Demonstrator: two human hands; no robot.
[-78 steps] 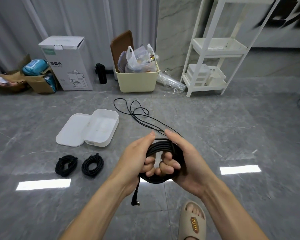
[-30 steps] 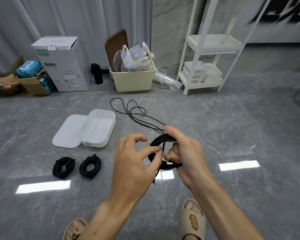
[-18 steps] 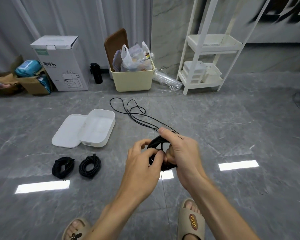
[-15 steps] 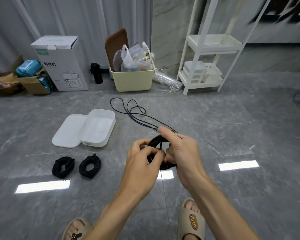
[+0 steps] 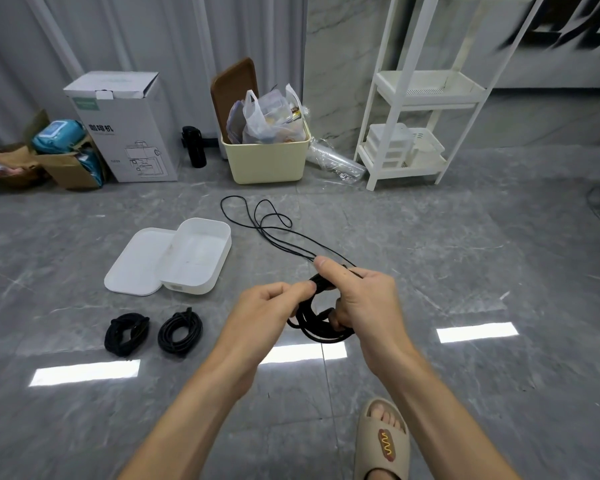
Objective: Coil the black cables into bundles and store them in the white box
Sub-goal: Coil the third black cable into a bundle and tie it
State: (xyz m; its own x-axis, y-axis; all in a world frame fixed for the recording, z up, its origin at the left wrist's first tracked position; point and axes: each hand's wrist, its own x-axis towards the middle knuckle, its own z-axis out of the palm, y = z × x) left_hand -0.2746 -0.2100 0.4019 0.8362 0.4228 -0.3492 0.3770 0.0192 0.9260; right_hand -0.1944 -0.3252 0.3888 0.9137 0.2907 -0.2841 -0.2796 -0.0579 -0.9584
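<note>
Both hands, left (image 5: 269,311) and right (image 5: 364,303), grip the third coil (image 5: 321,327), its tail (image 5: 267,223) trailing on the floor; two bundles (image 5: 153,332) wait beside the empty, open box (image 5: 196,256), nothing stored yet.

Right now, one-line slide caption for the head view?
Both hands, left hand and right hand, grip a half-wound black cable coil; two finished bundles lie near the open white box.

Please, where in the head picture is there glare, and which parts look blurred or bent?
Head view: three bright white glare patches on the glossy grey floor, the nearest patch below the coiled cable; upper right corner smeared by blur; the white shelf leans from wide-angle distortion; both hands look sharp.
</note>
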